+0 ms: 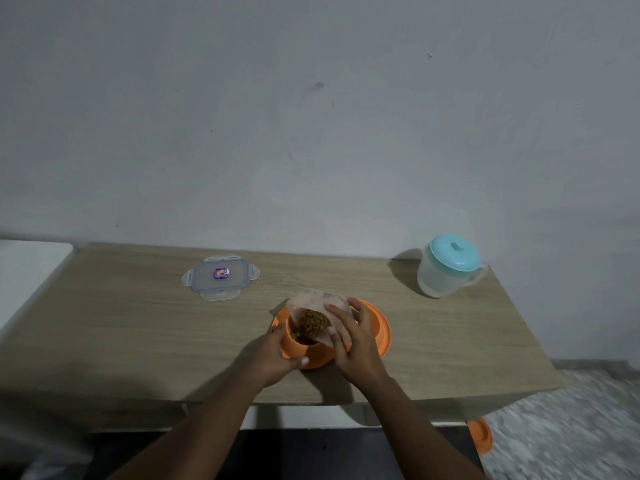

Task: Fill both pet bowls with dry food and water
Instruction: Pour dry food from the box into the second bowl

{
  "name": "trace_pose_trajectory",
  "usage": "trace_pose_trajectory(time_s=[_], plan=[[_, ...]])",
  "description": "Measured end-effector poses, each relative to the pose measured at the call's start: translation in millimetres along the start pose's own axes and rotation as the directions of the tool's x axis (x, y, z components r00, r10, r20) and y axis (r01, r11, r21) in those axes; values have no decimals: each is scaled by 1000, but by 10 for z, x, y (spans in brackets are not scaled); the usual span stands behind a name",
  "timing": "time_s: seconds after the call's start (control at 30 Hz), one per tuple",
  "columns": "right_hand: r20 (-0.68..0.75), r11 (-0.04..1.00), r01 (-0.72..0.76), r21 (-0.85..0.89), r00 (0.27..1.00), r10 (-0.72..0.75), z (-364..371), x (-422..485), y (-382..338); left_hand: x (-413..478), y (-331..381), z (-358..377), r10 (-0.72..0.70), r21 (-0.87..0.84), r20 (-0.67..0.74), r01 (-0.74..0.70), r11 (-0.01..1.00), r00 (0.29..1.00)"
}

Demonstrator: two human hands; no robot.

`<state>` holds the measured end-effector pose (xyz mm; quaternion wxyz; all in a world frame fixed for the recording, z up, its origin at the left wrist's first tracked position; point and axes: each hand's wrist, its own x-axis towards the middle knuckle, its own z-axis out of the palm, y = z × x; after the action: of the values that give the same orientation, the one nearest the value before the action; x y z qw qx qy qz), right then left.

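Note:
An orange pet bowl (379, 327) stands on the wooden table (138, 327), near its front edge. My left hand (277, 358) grips the bowl's left front rim. My right hand (353, 337) holds a clear plastic food container (322, 303) tipped mouth-down over the bowl. Brown dry food (311, 323) fills the container's mouth and lies in the bowl's left hollow. A second orange bowl (481, 434) sits on the floor past the table's right front corner, partly hidden by the table.
The container's clear lid (220, 277) with clip tabs lies flat at the back left of the table. A translucent water jug (446, 268) with a teal lid stands at the back right. A white surface (27, 271) adjoins the table's left side. A grey wall rises behind.

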<state>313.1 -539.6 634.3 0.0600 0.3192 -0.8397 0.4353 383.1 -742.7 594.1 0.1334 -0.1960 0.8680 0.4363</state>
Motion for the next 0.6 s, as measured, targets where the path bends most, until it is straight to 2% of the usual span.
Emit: trace_pose_trajectory(time_s=[0.1, 0.17, 0.23, 0.33, 0.4, 0.47, 0.6], plan=[[-94, 979, -172, 114, 979, 183, -26, 87, 48, -8, 2, -14, 6, 3, 9, -6, 1000, 1000], [-138, 928, -292, 233, 934, 329, -51, 168, 62, -13, 11, -21, 7, -2, 25, -7, 1000, 1000], [-118, 835, -415, 362, 868, 482, -67, 233, 115, -15, 27, -26, 2, -1, 27, -2, 1000, 1000], [-72, 728, -551, 407, 775, 627, -108, 304, 196, -10, 28, -17, 4, 6, 31, -5, 1000, 1000], [-14, 630, -611, 479, 712, 702, -145, 336, 231, -14, 26, -23, 10, -1, 31, -10, 1000, 999], [47, 558, -640, 528, 678, 733, -203, 350, 210, -10, 27, -51, 28, -13, 13, -28, 1000, 1000], [153, 480, -648, 591, 675, 722, -257, 366, 188, -13, 140, -215, 88, -101, -46, -92, 991, 995]])
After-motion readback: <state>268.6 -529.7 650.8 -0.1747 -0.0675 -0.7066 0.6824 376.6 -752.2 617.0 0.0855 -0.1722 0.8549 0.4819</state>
